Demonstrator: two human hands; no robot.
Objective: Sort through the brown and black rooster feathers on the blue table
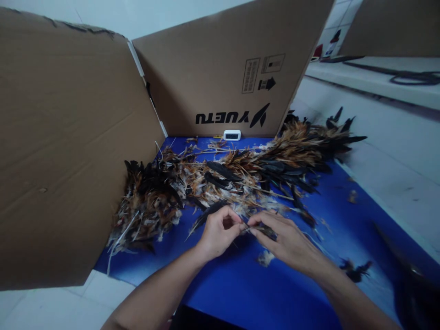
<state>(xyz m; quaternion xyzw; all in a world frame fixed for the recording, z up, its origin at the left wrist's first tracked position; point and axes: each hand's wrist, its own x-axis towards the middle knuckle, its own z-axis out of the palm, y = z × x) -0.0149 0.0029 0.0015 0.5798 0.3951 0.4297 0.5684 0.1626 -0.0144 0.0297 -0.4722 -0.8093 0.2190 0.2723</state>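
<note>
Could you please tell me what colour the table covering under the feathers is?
Bright blue table covering, head view.

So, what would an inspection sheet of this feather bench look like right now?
Surface: blue table top, partly covered with feathers.
Job's things: a small dark feather pinched between both hands; a long feather pile, black, brown and white, lying just beyond them.
Clutter: loose tufts and stray feathers on the blue top; a small white clock at the back.
Fingers: left hand and right hand meet fingertip to fingertip on the feather.
Cables: a dark cable on the white counter at far right.
Surroundings: cardboard screens at left and behind, one printed upside down; white tiled floor.
</note>
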